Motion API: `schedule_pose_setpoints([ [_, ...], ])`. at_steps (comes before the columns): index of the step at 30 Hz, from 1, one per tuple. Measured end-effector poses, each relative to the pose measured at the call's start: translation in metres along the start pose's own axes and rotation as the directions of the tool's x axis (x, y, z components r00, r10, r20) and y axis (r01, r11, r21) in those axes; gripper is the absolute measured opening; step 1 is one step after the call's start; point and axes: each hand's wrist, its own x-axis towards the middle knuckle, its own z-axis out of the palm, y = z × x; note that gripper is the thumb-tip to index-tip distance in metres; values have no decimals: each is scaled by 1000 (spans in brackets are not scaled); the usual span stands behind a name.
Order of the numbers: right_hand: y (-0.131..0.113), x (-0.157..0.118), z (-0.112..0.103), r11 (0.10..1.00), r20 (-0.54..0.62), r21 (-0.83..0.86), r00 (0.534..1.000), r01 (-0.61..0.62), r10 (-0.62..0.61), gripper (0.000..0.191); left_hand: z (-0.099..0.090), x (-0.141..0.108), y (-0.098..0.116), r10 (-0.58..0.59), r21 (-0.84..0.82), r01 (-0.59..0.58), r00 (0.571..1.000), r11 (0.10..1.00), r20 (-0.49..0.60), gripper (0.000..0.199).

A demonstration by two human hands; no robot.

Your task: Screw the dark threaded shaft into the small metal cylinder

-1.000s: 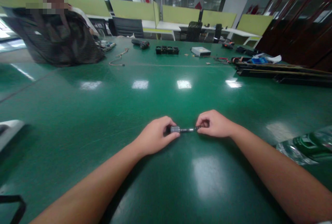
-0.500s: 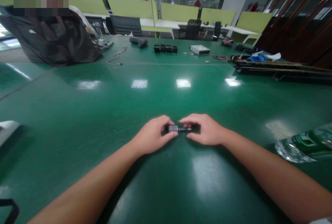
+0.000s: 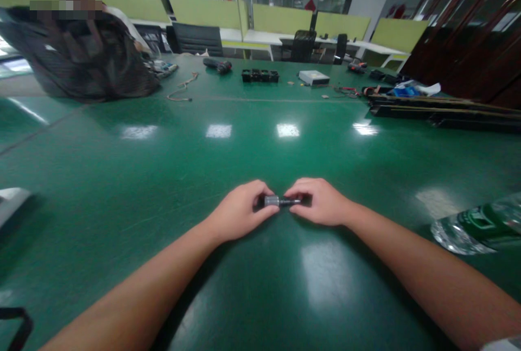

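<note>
The right grip (image 3: 321, 202) (parted earlier) has closed on the shaft (image 3: 284, 202).

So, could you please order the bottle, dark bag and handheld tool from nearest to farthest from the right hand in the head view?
1. Handheld tool: centre, at the right hand.
2. Bottle: right side.
3. Dark bag: far left.

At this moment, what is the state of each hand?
Left hand: closed, holding a grey tool by its thick end.
Right hand: around its thin shaft; whether gripping, cannot tell.
</note>
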Motion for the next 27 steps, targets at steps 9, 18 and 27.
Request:
schedule_pose_setpoints([
  [9,-7,1,1,1000,12,-19,1000,11,-10,20,-1,0,0,35,0,-35,999,999,13,24],
  [18,-6,2,4,999,-8,-33,1000,16,-16,17,0,1,0,32,16,-32,999,999,1,23],
  [27,-6,3,5,998,-4,-55,1000,10,-10,13,0,0,1,37,30,-37,999,999,0,24],
])
